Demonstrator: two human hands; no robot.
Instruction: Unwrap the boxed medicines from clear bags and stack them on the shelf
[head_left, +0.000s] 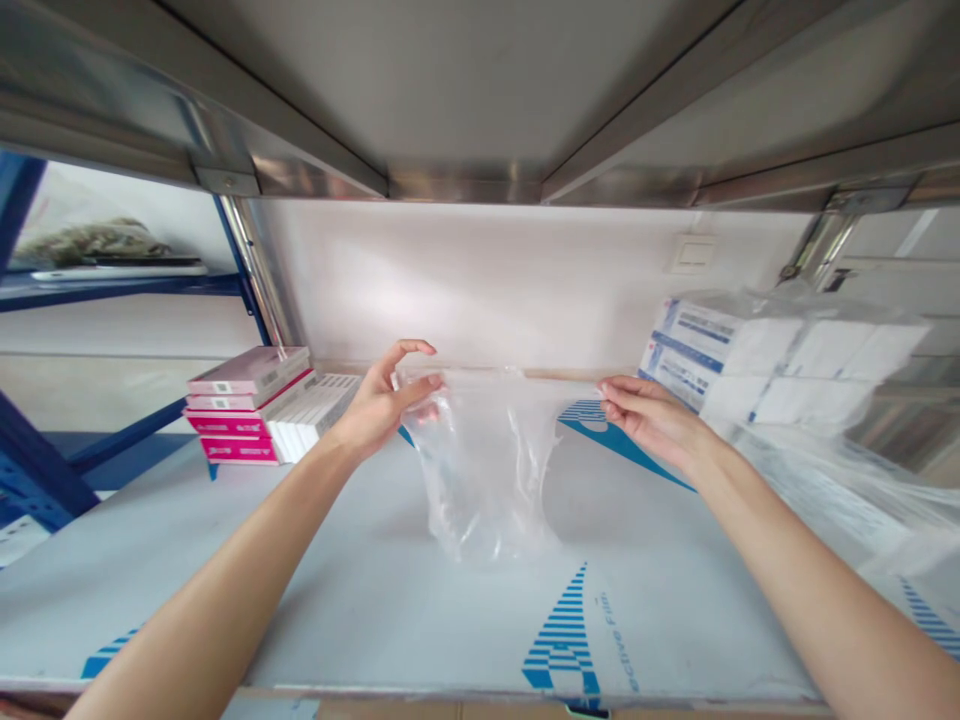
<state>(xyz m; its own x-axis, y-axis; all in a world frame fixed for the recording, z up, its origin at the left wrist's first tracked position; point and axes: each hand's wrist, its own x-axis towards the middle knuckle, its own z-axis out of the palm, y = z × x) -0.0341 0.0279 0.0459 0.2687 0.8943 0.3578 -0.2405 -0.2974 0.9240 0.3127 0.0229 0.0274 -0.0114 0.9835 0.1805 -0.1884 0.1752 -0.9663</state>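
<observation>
A clear plastic bag (487,470) hangs stretched between my two hands above the shelf surface, its lower end loose and crumpled. At its upper left edge, my left hand (386,400) pinches the plastic near the thumb, with the index finger raised and curled. My right hand (649,412) grips the bag's upper right corner between thumb and fingertips, and the top edge is pulled taut. The bag's contents, if any, do not show; it looks flat and see-through.
Pink and white boxes (244,410) are stacked at the back left. Plastic-wrapped white packs (787,355) stand at the back right, with loose film (840,490) before them. A metal shelf (465,90) hangs low overhead. The film-covered worktop (420,630) carries blue print.
</observation>
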